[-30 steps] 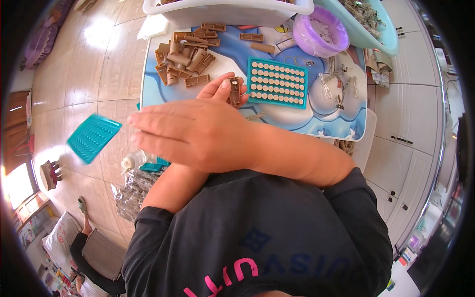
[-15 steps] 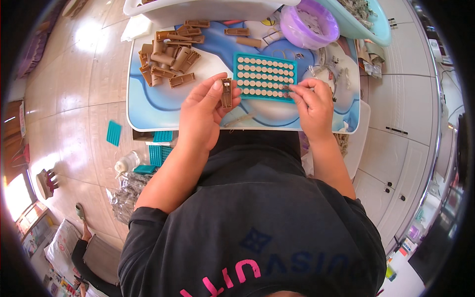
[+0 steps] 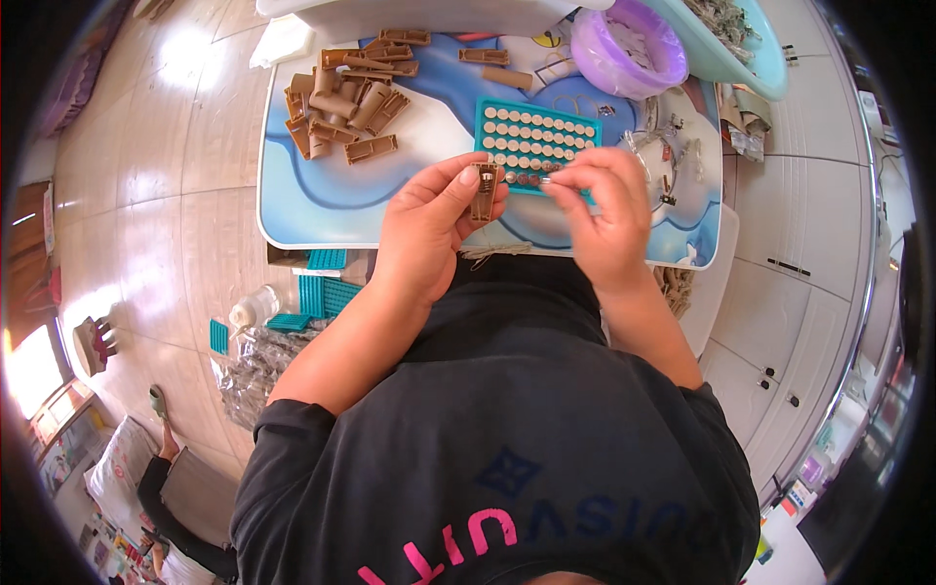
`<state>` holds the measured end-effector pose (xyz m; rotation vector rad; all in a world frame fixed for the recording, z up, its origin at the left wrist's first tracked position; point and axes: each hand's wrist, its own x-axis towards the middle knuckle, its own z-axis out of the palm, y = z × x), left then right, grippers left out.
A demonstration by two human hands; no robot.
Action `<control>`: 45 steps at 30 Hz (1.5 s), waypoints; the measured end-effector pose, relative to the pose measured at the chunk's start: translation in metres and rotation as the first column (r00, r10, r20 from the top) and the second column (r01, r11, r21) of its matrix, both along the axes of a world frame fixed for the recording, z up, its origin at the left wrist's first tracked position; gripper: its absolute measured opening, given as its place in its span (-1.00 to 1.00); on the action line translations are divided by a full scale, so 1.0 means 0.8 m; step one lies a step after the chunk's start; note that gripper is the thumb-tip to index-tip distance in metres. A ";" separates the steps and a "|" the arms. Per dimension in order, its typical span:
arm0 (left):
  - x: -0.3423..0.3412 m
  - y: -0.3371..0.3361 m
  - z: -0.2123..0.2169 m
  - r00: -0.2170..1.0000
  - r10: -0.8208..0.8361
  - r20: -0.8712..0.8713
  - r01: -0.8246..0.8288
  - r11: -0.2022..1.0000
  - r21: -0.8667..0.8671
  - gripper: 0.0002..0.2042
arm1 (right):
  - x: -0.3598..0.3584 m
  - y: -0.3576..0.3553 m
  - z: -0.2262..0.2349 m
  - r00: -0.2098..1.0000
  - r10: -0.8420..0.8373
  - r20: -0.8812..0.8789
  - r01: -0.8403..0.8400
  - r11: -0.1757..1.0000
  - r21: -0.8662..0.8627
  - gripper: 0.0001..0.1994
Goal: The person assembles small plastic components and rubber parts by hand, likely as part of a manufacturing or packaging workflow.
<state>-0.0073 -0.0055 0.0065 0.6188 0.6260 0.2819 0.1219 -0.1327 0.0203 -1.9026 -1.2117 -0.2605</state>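
My left hand (image 3: 429,216) grips a narrow brown plastic half-shell (image 3: 485,200) between thumb and fingers, its hollow side up. A small metal part, coil-like, shows inside it. Just to the right, my right hand (image 3: 614,216) pinches a tiny silvery piece (image 3: 545,180), too small to name. Both hands are over the near edge of a teal tray (image 3: 546,106). Rows of pale round discs (image 3: 534,135) fill much of this tray; some spots in its nearest row look darker. My right fingers hide the tray's near right corner.
A pile of brown plastic shells (image 3: 349,102) lies at the table's left. Behind the tray are a purple bowl (image 3: 629,49) and a light teal basin (image 3: 770,58). Thin wires and small clear parts (image 3: 663,146) lie at right. Teal trays (image 3: 327,292) sit below the table's left edge.
My right hand has moved left from the tray's right side, closer to the shell. The whole view has shifted slightly. The shell remains in my left hand.
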 end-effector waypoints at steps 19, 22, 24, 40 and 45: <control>0.001 0.000 -0.007 1.000 0.024 0.013 -0.024 0.999 -0.034 -0.77 | -0.021 0.044 -0.017 0.983 0.169 0.075 -0.173 0.984 0.049 -0.88; 0.003 0.000 -0.004 0.999 0.042 0.002 -0.042 0.999 -0.034 -0.77 | -0.015 0.038 -0.014 0.980 0.196 0.042 -0.198 0.979 0.051 -0.84; 0.003 0.001 -0.001 0.999 0.038 -0.021 -0.039 0.999 -0.031 -0.76 | -0.001 0.023 -0.012 0.993 0.118 -0.004 -0.118 0.991 0.057 -0.82; 0.003 0.001 -0.003 1.000 0.015 -0.017 -0.015 1.000 0.003 -0.74 | 0.030 -0.042 -0.024 0.987 -0.029 0.156 0.059 0.979 -0.194 -0.82; 0.005 0.001 -0.003 1.000 -0.003 -0.031 0.004 0.999 0.035 -0.72 | 0.027 -0.039 -0.016 0.991 0.004 0.130 0.020 0.983 -0.183 -0.84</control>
